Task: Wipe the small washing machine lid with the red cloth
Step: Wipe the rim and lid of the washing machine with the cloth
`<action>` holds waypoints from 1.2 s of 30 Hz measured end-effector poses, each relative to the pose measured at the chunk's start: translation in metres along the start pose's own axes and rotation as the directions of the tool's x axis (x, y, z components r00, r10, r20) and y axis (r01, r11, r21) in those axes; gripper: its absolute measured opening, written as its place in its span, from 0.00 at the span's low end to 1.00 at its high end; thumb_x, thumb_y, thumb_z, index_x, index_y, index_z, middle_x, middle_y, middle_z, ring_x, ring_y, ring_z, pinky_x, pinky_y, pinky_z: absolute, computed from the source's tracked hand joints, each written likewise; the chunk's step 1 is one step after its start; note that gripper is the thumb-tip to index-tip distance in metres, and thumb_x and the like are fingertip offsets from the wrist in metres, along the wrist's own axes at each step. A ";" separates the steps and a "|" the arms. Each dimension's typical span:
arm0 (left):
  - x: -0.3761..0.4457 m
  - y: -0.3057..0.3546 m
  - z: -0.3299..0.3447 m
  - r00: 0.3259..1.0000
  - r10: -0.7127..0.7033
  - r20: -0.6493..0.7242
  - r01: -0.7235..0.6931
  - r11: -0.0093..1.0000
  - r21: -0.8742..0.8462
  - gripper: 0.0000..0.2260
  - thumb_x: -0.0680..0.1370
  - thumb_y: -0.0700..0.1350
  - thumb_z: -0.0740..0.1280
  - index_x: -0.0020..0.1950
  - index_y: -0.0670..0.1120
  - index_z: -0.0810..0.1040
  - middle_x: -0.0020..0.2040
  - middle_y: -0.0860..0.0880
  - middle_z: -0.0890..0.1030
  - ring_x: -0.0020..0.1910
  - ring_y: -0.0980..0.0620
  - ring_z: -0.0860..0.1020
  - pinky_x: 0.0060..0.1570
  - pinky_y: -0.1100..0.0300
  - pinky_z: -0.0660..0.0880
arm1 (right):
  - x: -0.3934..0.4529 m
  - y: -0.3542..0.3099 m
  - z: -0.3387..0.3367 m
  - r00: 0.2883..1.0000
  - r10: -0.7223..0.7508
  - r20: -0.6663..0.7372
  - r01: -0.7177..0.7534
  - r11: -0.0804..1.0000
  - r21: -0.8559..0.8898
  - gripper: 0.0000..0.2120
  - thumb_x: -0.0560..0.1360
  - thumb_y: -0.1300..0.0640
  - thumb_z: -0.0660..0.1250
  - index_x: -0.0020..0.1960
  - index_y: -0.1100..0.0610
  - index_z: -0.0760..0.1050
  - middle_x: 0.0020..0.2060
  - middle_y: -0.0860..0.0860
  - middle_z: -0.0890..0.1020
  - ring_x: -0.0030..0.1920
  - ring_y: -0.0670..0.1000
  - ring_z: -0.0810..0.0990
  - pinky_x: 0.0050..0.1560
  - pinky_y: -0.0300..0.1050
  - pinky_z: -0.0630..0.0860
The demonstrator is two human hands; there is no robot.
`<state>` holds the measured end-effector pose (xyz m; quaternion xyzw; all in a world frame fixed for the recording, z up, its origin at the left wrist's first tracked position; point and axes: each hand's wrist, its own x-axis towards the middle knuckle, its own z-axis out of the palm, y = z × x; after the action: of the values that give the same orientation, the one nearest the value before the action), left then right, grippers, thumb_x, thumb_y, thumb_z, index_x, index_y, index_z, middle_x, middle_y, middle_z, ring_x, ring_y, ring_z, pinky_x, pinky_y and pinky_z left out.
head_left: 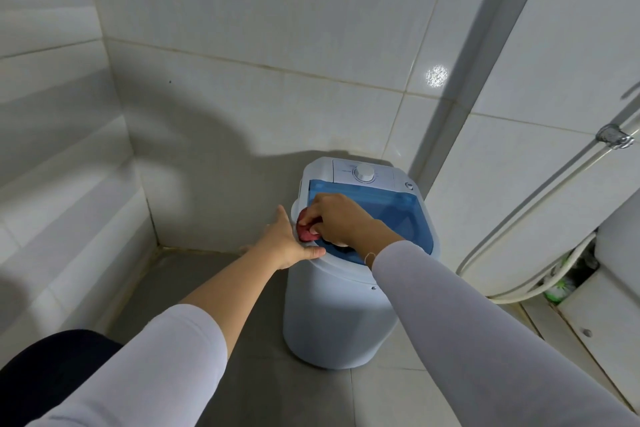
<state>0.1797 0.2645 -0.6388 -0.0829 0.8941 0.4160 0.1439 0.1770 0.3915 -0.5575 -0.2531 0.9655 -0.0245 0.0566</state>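
Observation:
A small white washing machine [332, 315] stands on the grey floor in the tiled corner. Its translucent blue lid [391, 208] lies closed on top, with a white dial [364, 173] on the panel behind it. My right hand [337, 218] is shut on a bunched red cloth [306, 230], pressing it at the lid's left front edge. My left hand [287, 241] rests against the machine's left rim, fingers spread and thumb laid along the rim, right beside the cloth.
White tiled walls close in at the left and back. A metal hose fitting [614, 136] and white hoses [519, 215] run down the right wall. A white fixture [616, 246] and a green brush [557, 289] sit at the right.

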 end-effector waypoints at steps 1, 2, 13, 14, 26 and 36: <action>0.000 0.000 0.001 1.000 0.005 -0.002 -0.004 1.000 0.012 0.65 0.56 0.65 0.77 0.76 0.53 0.33 0.79 0.45 0.56 0.77 0.41 0.58 0.72 0.37 0.58 | -0.002 0.002 -0.001 1.000 0.000 0.005 0.000 1.000 -0.009 0.15 0.77 0.57 0.63 0.62 0.50 0.77 0.59 0.53 0.76 0.60 0.54 0.74 0.58 0.43 0.69; 0.000 0.000 0.001 1.000 0.013 -0.007 -0.012 1.000 0.020 0.64 0.58 0.65 0.77 0.77 0.53 0.33 0.79 0.45 0.56 0.77 0.41 0.58 0.72 0.37 0.58 | -0.003 0.003 -0.002 1.000 0.004 0.013 -0.004 1.000 -0.019 0.15 0.77 0.57 0.63 0.62 0.51 0.77 0.59 0.53 0.77 0.60 0.54 0.74 0.58 0.43 0.70; 0.004 -0.002 0.003 1.000 0.013 -0.018 -0.012 0.998 0.056 0.64 0.57 0.66 0.76 0.77 0.53 0.34 0.78 0.45 0.57 0.75 0.40 0.61 0.69 0.35 0.62 | -0.028 0.030 -0.002 0.994 0.106 0.004 -0.106 0.994 -0.035 0.14 0.76 0.58 0.64 0.61 0.52 0.78 0.59 0.53 0.78 0.60 0.55 0.75 0.62 0.47 0.73; 0.005 -0.002 0.003 1.000 0.008 -0.019 -0.007 0.998 0.063 0.65 0.56 0.67 0.76 0.76 0.54 0.34 0.79 0.45 0.57 0.74 0.40 0.62 0.68 0.36 0.65 | -0.030 0.033 -0.002 0.994 0.114 0.000 -0.114 0.993 -0.033 0.14 0.76 0.58 0.64 0.60 0.52 0.79 0.59 0.53 0.78 0.59 0.55 0.75 0.61 0.48 0.74; 0.007 -0.003 0.004 0.999 -0.002 -0.049 0.007 0.994 0.106 0.64 0.56 0.67 0.75 0.76 0.54 0.33 0.78 0.45 0.56 0.73 0.39 0.65 0.66 0.36 0.68 | -0.062 0.071 -0.003 0.969 0.247 -0.015 -0.247 0.969 0.022 0.15 0.75 0.63 0.64 0.58 0.51 0.81 0.58 0.50 0.80 0.59 0.53 0.76 0.62 0.46 0.73; 0.005 0.000 0.005 0.998 0.015 -0.058 -0.007 0.991 0.134 0.60 0.62 0.63 0.76 0.77 0.51 0.35 0.79 0.44 0.56 0.76 0.40 0.59 0.71 0.36 0.60 | -0.087 0.098 0.003 0.946 0.323 -0.034 -0.319 0.944 0.077 0.13 0.74 0.62 0.65 0.56 0.52 0.82 0.57 0.50 0.82 0.56 0.53 0.77 0.60 0.43 0.72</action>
<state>0.1755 0.2683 -0.6432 -0.0804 0.9243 0.3531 0.1204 0.2052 0.5199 -0.5590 -0.0896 0.9934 -0.0549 0.0466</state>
